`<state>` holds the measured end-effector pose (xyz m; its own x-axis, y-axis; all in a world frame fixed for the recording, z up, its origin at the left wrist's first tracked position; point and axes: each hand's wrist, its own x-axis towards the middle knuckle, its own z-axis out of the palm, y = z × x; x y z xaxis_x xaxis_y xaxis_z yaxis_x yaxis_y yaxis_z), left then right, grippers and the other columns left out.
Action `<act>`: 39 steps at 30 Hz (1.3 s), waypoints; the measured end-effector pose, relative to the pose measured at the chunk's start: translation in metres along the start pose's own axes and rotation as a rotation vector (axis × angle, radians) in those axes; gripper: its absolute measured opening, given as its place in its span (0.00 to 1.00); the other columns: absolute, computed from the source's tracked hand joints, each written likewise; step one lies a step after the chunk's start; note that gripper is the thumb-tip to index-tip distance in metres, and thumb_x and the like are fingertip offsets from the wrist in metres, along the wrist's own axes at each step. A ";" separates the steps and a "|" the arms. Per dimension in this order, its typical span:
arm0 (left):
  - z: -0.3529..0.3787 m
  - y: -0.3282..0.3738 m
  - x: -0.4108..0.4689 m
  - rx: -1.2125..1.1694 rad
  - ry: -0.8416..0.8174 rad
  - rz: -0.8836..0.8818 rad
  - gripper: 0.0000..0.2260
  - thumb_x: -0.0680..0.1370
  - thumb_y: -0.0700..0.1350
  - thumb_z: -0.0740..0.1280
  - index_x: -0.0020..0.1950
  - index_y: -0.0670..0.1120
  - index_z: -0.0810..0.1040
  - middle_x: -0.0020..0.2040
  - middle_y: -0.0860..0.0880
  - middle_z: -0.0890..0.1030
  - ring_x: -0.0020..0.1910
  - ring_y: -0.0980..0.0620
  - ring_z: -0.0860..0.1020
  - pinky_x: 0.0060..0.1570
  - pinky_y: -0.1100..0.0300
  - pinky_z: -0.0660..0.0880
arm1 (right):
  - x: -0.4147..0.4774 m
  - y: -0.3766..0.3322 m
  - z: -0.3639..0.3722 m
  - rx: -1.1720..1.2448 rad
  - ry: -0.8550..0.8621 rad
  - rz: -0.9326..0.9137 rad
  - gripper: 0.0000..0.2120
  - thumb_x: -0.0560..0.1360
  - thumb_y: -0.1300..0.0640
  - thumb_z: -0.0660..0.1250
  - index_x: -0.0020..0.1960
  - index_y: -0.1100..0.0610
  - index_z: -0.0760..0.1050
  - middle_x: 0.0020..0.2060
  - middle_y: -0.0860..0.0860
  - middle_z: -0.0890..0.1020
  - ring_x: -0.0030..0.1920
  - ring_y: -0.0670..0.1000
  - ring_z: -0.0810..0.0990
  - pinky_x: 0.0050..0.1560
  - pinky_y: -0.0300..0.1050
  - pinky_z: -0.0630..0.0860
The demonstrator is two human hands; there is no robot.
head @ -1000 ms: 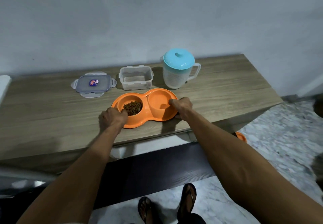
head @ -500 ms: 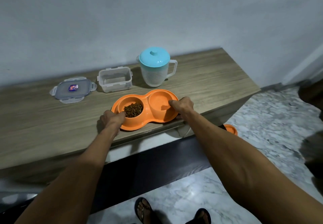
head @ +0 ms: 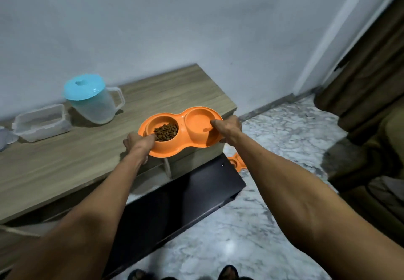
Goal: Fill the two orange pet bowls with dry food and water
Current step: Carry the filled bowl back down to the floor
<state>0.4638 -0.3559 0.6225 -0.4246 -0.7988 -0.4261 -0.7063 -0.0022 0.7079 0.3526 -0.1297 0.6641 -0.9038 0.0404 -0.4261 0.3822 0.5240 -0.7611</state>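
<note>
The wood-grain worktop runs along the pale wall. At its back stand a clear pitcher with a blue lid and, just beside it, an open clear plastic container. Below lies a grey-veined marble floor, with a small orange dish on it beside the dark base

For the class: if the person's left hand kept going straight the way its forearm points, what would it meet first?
The left hand already grips the orange double bowl at its near-left rim; straight on lies the dry food, though depth is hard to judge.
</note>
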 end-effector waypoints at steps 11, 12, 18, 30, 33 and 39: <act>0.183 0.117 -0.111 0.048 -0.154 0.141 0.22 0.72 0.50 0.74 0.58 0.36 0.77 0.60 0.37 0.77 0.47 0.39 0.81 0.29 0.59 0.72 | 0.101 0.055 -0.208 0.089 0.124 0.056 0.25 0.63 0.51 0.75 0.54 0.64 0.78 0.52 0.61 0.81 0.48 0.63 0.83 0.36 0.57 0.84; 0.200 0.126 -0.119 0.050 -0.167 0.158 0.21 0.72 0.49 0.74 0.58 0.36 0.77 0.61 0.37 0.77 0.48 0.39 0.81 0.30 0.58 0.72 | 0.110 0.060 -0.223 0.097 0.137 0.064 0.25 0.62 0.51 0.74 0.53 0.64 0.78 0.52 0.61 0.82 0.48 0.63 0.83 0.35 0.57 0.84; 0.301 0.172 -0.146 0.085 -0.251 0.219 0.22 0.73 0.48 0.73 0.59 0.35 0.77 0.61 0.38 0.76 0.53 0.40 0.79 0.36 0.58 0.72 | 0.174 0.090 -0.301 0.134 0.214 0.117 0.22 0.63 0.52 0.74 0.52 0.63 0.78 0.51 0.59 0.81 0.48 0.61 0.82 0.29 0.49 0.81; 0.482 0.241 -0.122 0.105 -0.205 0.134 0.23 0.70 0.53 0.73 0.54 0.36 0.78 0.56 0.36 0.79 0.46 0.36 0.81 0.44 0.47 0.82 | 0.348 0.104 -0.382 0.082 0.230 0.115 0.15 0.68 0.53 0.74 0.44 0.59 0.72 0.45 0.57 0.77 0.46 0.60 0.80 0.43 0.59 0.84; 0.519 0.249 -0.109 0.095 -0.193 0.115 0.24 0.69 0.53 0.73 0.55 0.36 0.78 0.55 0.36 0.79 0.48 0.36 0.81 0.46 0.45 0.81 | 0.392 0.110 -0.390 0.052 0.214 0.105 0.13 0.68 0.53 0.74 0.39 0.58 0.70 0.41 0.56 0.77 0.44 0.60 0.81 0.43 0.59 0.84; 0.611 0.247 -0.076 0.075 -0.148 0.096 0.22 0.67 0.52 0.72 0.49 0.34 0.79 0.52 0.35 0.81 0.54 0.38 0.79 0.48 0.47 0.80 | 0.506 0.148 -0.385 0.039 0.131 0.120 0.12 0.68 0.53 0.73 0.46 0.58 0.75 0.42 0.55 0.80 0.43 0.57 0.82 0.45 0.58 0.84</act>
<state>-0.0241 0.0713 0.4854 -0.5667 -0.6961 -0.4407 -0.6965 0.1191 0.7076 -0.1220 0.2955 0.5247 -0.8677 0.2121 -0.4495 0.4935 0.4756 -0.7282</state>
